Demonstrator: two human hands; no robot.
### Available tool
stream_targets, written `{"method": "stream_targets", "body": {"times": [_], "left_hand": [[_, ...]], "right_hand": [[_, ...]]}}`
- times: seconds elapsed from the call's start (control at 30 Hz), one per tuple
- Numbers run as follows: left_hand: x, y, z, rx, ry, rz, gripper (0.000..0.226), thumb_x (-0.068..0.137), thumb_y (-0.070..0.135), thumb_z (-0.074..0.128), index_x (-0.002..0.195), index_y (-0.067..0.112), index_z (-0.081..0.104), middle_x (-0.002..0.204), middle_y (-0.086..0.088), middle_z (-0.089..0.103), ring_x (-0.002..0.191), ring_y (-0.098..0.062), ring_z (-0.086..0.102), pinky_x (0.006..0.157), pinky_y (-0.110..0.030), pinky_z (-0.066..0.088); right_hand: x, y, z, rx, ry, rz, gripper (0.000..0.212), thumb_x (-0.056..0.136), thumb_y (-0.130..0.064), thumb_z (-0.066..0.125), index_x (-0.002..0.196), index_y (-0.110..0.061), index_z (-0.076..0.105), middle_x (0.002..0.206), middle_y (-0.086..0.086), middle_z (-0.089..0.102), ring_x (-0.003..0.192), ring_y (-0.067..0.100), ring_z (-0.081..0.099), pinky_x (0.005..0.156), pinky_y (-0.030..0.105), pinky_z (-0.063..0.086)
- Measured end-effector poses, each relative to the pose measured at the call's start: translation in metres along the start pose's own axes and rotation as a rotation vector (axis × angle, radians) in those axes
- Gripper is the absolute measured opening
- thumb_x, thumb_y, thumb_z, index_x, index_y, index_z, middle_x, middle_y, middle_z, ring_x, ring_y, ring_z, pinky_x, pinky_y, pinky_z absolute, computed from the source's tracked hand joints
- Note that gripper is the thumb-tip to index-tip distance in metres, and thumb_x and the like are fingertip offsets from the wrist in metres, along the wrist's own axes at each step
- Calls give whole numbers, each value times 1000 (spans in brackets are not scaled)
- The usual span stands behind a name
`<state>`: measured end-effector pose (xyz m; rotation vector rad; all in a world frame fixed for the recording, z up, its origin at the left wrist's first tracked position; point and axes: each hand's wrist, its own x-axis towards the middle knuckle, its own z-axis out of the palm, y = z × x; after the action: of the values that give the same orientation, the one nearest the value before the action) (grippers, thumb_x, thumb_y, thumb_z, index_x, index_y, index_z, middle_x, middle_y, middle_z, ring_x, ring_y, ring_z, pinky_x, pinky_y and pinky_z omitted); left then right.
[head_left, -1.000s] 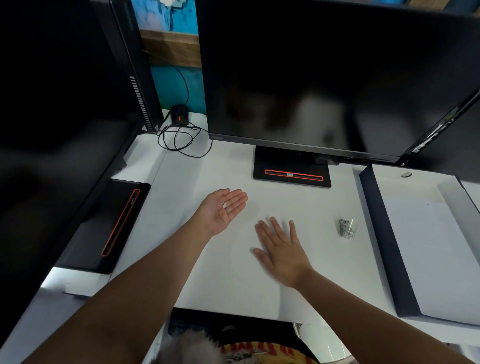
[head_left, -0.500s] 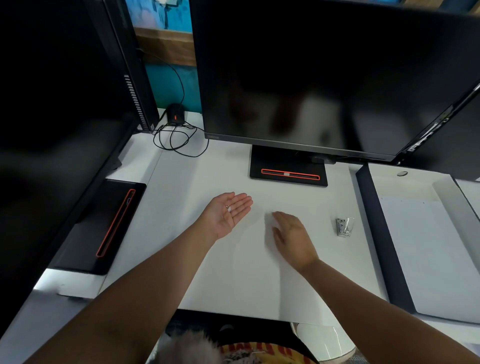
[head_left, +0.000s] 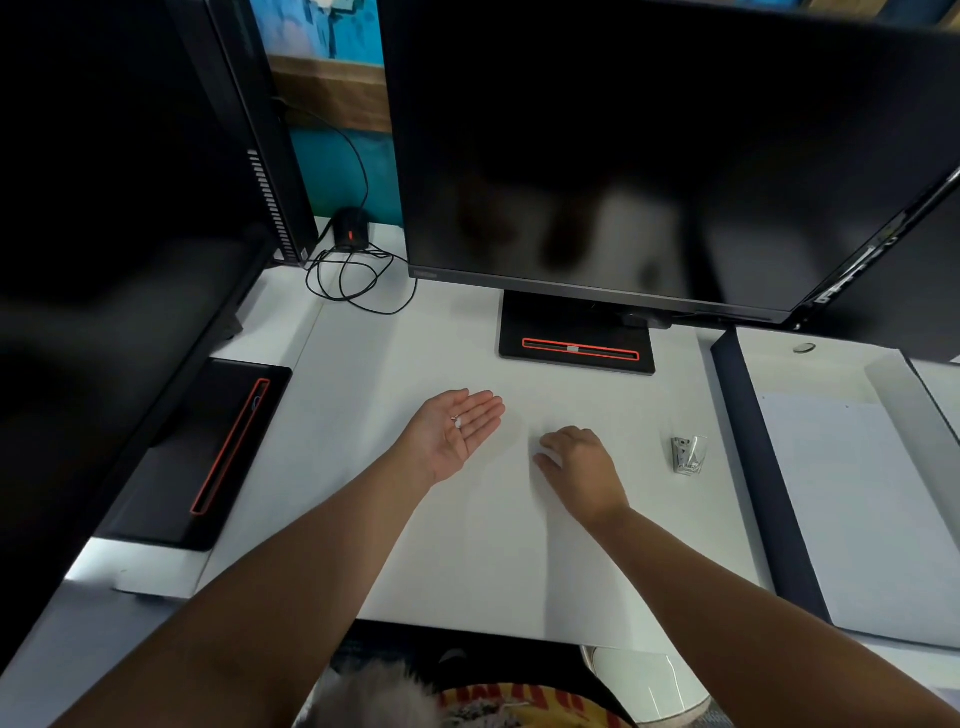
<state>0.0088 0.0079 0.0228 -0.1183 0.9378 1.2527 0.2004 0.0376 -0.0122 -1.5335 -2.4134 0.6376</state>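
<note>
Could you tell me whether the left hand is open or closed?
Open: left hand palm up, fingers straight, small white pieces resting on it.

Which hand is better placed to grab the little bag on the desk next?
Probably right. The right hand is palm-down, nearer the bag; the left hand lies palm-up cradling small parts.

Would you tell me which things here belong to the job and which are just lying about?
Job: left hand, palm up; small pale pieces on it; right hand, fingers curled on the desk.
Lying about: clear packet of metal parts; monitor stand; coiled cable.
</note>
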Motion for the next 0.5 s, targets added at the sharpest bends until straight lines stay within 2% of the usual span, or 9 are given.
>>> {"method": "stream_targets", "body": {"times": [0.1,0.2,0.33,0.5], "left_hand": [[0,-2,-2,2,10,-4,28,96,15,45,105,-5,63,98,-17,71,96,-26,67,82,-34,52],[0,-3,-2,8,8,-8,28,97,16,45,105,-5,62,103,-17,69,98,-25,66,88,-34,50],[0,-5,-3,10,10,-20,29,97,16,45,106,-5,62,106,-18,68,98,-26,66,85,-34,52],[1,-9,-5,46,21,-39,30,98,17,43,106,-5,61,108,-17,67,100,-26,65,93,-37,48]], "right_hand": [[3,-3,-1,11,0,16,14,87,-7,54,80,-3,66,82,9,64,83,26,53,67,30,40],[4,-7,-1,-9,7,16,17,88,-4,50,81,-2,65,81,11,63,80,28,54,66,32,42],[6,-7,0,3,15,27,18,89,-3,48,83,0,64,81,15,63,79,30,55,66,32,41],[10,-12,-8,78,39,4,17,90,-4,51,85,-2,67,83,11,65,78,26,57,66,27,41]]}}
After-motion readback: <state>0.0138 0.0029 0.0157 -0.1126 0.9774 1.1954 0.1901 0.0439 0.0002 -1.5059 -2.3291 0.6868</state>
